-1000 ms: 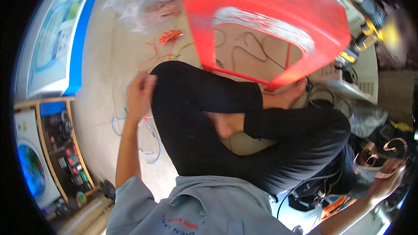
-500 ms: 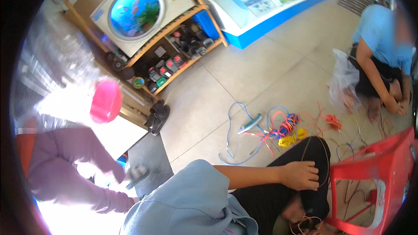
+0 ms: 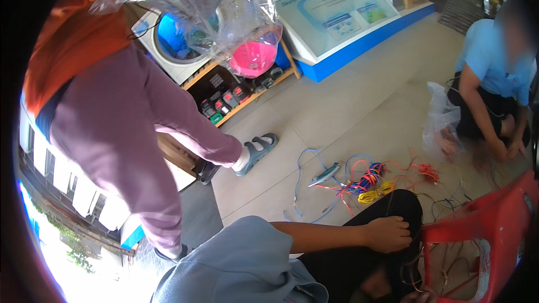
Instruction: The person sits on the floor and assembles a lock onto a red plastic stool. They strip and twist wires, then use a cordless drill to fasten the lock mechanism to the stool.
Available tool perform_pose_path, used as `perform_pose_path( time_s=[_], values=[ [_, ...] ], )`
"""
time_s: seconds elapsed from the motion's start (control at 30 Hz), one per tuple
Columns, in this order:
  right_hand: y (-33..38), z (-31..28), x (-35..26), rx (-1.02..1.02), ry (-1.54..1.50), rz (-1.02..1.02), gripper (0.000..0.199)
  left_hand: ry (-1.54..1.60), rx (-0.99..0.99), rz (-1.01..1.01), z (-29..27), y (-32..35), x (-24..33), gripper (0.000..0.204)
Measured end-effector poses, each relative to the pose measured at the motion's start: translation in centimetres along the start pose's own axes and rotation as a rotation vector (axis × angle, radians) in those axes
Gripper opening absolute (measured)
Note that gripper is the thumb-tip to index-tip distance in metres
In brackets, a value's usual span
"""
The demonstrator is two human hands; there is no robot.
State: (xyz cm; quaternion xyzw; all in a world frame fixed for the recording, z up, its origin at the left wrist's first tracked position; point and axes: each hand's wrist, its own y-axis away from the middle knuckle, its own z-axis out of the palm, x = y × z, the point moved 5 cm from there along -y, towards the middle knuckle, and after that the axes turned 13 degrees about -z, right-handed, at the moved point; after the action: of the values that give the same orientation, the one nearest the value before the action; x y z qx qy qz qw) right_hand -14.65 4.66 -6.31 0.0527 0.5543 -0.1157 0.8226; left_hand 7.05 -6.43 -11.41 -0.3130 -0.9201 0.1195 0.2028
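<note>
Over my bent left knee lies my left hand [image 3: 388, 234], its fingers folded around a thin brown wire [image 3: 390, 205]. At the lower edge, beside a red plastic stool [image 3: 477, 219], part of my right hand [image 3: 420, 296] shows. Its fingers are pressed together where a loop of the thin wire meets them; most of that hand is cut off. Beyond my knee on the floor are a tangled blue and red wire bundle [image 3: 368, 178], a yellow wire coil [image 3: 376, 192], a grey-green hand tool [image 3: 325, 174] and a red wire coil [image 3: 428, 173].
A person in purple trousers [image 3: 112, 129] stands close on my left, carrying a clear plastic bag with a pink bowl [image 3: 254, 59]. Another person in a light blue shirt [image 3: 488, 47] sits at the right, near a clear bag [image 3: 441, 118]. A display stand [image 3: 337, 19] is behind.
The person in purple trousers has stepped forward, and the bag with the pink bowl has swung rightward. My left hand stays on the knee. My right fingers now show at the lower edge.
</note>
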Motion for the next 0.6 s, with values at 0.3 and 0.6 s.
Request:
perform_pose_path(
  time_s=[0.3,0.6],
  values=[
    [2.8,-2.1,-2.8,-0.052,0.286,-0.136,0.018,0.004,-0.165,0.004,-0.4,-0.4,0.5,0.02],
    [5.7,-4.5,-5.1,-0.003,-0.539,-0.347,0.027,0.535,-0.677,0.499,-2.5,2.9,12.7,0.018]
  ],
)
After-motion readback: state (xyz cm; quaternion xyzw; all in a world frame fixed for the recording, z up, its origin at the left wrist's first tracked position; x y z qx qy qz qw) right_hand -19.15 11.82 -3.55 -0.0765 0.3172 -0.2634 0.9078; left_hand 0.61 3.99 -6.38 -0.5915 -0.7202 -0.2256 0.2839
